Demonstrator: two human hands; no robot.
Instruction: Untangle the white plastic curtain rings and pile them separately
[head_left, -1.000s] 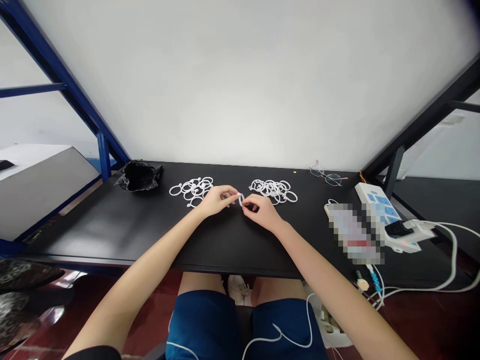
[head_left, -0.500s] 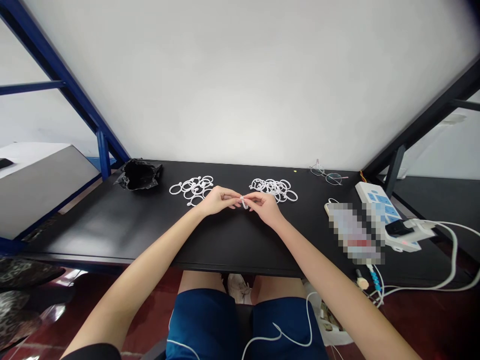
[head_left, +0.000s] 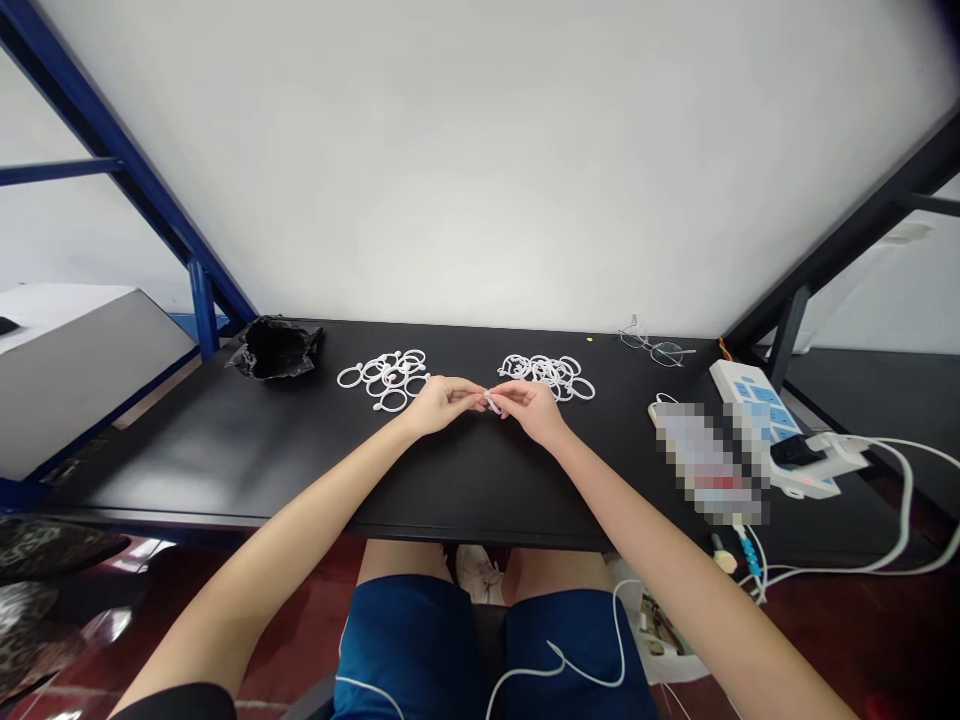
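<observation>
A white plastic ring [head_left: 493, 404], which looks like a shower curtain ring, is pinched between my two hands over the middle of the table. My left hand [head_left: 448, 402] has thumb and fingers closed on one side of it. On the other side, my right hand [head_left: 526, 405] grips it between thumb and fingertips. Fingers cover much of the ring. Several similar white rings with small knobs [head_left: 391, 376] lie in a loose pile by my left hand. Another heap of white rings [head_left: 551, 374] lies just beyond my right hand.
A crumpled black bag [head_left: 279, 350] stands open at the table's left. Eyeglasses [head_left: 666, 353] lie at the back right. A blurred-out phone [head_left: 701, 460], a white power strip [head_left: 757, 400] and trailing white cables [head_left: 904, 500] occupy the right side. The black table [head_left: 450, 490] meets a pale wall.
The ring between my fingers has tilted, its lower end swinging to the right. My hands have shifted only slightly. Both piles look the same.
</observation>
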